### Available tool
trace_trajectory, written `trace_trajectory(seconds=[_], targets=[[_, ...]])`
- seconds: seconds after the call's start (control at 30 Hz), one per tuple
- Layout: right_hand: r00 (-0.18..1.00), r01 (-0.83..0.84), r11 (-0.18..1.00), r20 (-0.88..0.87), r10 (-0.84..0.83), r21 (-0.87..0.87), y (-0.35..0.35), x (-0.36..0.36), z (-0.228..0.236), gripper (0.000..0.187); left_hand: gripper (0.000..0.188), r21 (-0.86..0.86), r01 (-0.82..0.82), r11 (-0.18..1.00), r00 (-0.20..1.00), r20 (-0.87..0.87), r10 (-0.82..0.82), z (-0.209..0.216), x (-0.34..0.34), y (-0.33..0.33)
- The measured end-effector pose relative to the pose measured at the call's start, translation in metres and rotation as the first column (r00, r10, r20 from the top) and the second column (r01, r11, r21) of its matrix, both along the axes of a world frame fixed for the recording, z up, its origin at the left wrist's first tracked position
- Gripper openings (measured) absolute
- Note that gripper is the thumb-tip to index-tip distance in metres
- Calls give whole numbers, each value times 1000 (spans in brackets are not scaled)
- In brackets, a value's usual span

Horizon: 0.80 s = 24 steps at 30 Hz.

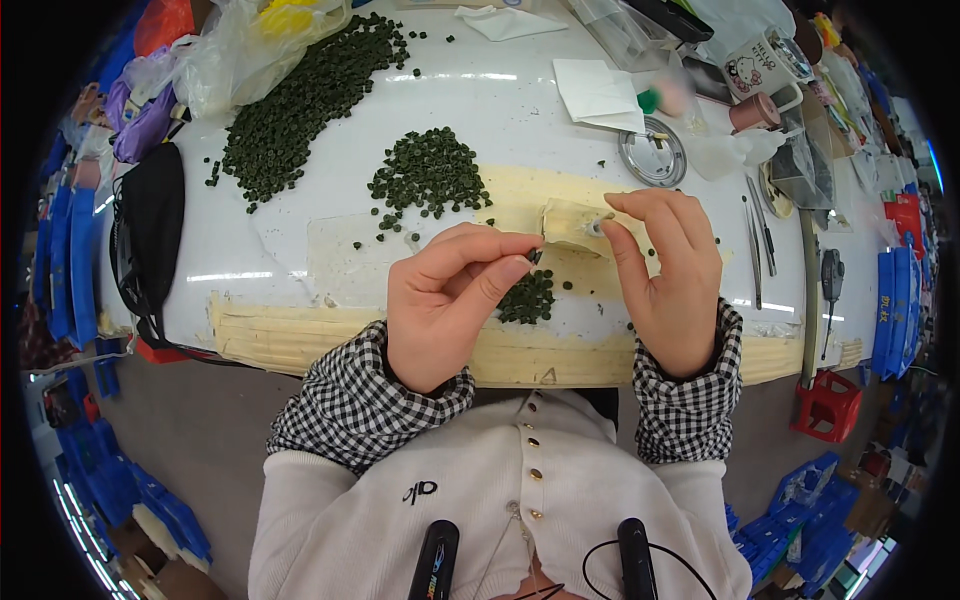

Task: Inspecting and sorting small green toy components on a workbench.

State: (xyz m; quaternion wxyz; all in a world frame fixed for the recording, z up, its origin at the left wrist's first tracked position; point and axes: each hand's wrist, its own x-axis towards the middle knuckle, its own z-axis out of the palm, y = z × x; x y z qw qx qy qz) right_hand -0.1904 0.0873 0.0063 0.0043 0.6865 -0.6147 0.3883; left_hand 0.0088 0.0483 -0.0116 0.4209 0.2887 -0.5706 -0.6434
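My left hand is closed in a pinch, with a small dark piece between thumb and index finger; its exact kind is too small to tell. My right hand holds its thumb and index finger apart, the thumb tip close to a small whitish, shiny part on a cream tape-covered block. Whether the thumb touches that part I cannot tell. Below the block lies a small group of dark green pieces, partly behind my left fingers. A larger heap of the same pieces sits just beyond my left hand.
A big pile of green pieces and plastic bags are at the far left. A black pouch lies left. White paper, a round metal lid, a mug and tweezers stand or lie right.
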Motion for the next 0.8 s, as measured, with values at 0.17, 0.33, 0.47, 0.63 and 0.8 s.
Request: trace_trajectory(seconds=[0.17, 0.33, 0.47, 0.63, 0.8], targets=[[989, -50, 998, 137, 54, -31, 12, 10, 15, 20, 16, -72, -34, 997, 998, 47, 37, 2, 2, 1], [918, -261, 963, 326, 225, 69, 18, 21, 13, 28, 18, -155, -54, 986, 998, 19, 58, 2, 2, 1], [900, -304, 951, 342, 269, 52, 16, 24, 10, 32, 21, -106, -65, 992, 998, 9, 67, 5, 1, 2], [884, -341, 939, 356, 302, 51, 16, 27, 6, 32, 22, -140, -79, 987, 997, 6, 81, 3, 2, 2], [882, -343, 937, 364, 300, 60, 16, 27, 5, 32, 22, -162, -86, 983, 996, 24, 91, 3, 2, 2]])
